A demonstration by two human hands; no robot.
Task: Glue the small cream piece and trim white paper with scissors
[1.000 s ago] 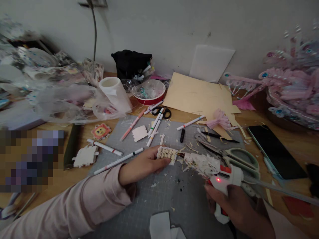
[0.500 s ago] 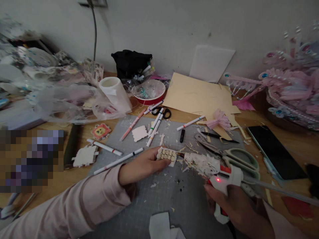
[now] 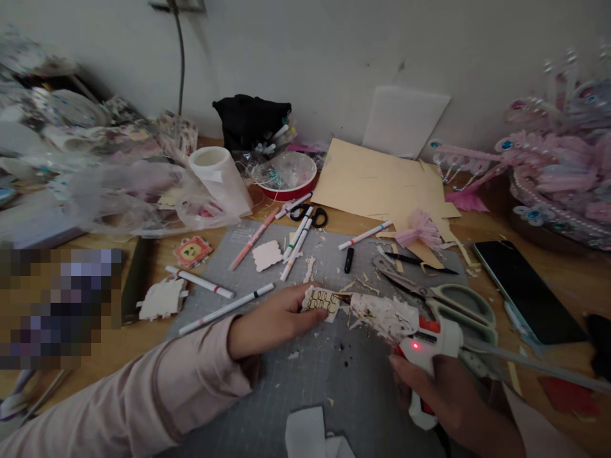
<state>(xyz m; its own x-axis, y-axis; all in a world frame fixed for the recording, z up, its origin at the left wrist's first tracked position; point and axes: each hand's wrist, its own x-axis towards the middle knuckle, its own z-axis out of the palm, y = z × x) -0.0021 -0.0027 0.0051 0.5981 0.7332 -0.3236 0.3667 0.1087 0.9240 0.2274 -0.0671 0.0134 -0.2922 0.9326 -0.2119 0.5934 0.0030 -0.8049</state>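
Between the thumb and fingers of my left hand [image 3: 281, 318] is a small wavy-edged paper piece [image 3: 321, 303] with dark looped lines on it. My right hand [image 3: 443, 388] is wrapped round the handle of a white and red hot glue gun [image 3: 432, 340], its red light lit. White residue coats the gun's front, and the dark nozzle tip meets the paper's upper right edge. A clear glue stick [image 3: 529, 362] sticks out behind. Below both hands lies a grey cutting mat [image 3: 305, 381] strewn with paper scraps.
Green-handled scissors [image 3: 463, 305] and a phone [image 3: 529, 292] lie to the right. Several white markers [image 3: 226, 310] and a pink wavy card [image 3: 268, 255] are at the left. Cream card sheets [image 3: 377, 178], a paper roll [image 3: 219, 181] and a red-rimmed bowl [image 3: 291, 191] stand behind.
The glue gun has shifted slightly left, its nozzle now at the paper's upper edge. The paper piece in my left hand has tilted a little.
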